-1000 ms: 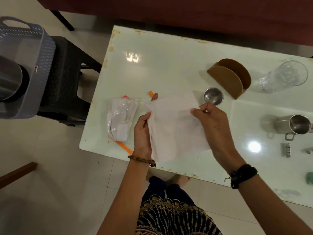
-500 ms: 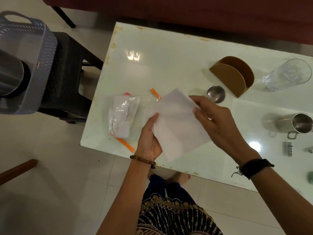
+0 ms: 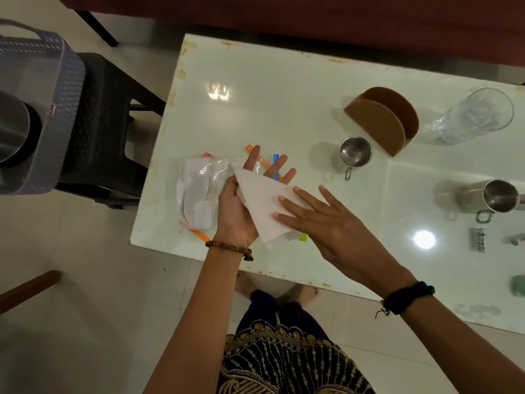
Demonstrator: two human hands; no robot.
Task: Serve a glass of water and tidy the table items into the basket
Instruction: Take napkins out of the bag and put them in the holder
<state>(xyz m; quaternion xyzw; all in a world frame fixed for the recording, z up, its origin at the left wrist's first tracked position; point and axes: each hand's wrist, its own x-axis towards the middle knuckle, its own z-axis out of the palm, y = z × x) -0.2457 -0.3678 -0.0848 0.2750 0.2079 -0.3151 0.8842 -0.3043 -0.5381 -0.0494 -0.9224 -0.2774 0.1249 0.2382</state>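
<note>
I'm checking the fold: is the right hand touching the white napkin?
Touching. The head view shows the right hand laid flat with its fingertips pressing on the white napkin, which rests in the open left hand.

bare table [image 3: 255, 115] far-left, plastic bag [image 3: 199, 191] near-left, cups right

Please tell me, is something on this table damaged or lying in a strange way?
Yes. The clear glass seems to lie on its side at the far right, not upright. The white table has rusty, chipped patches along its edges.
</note>
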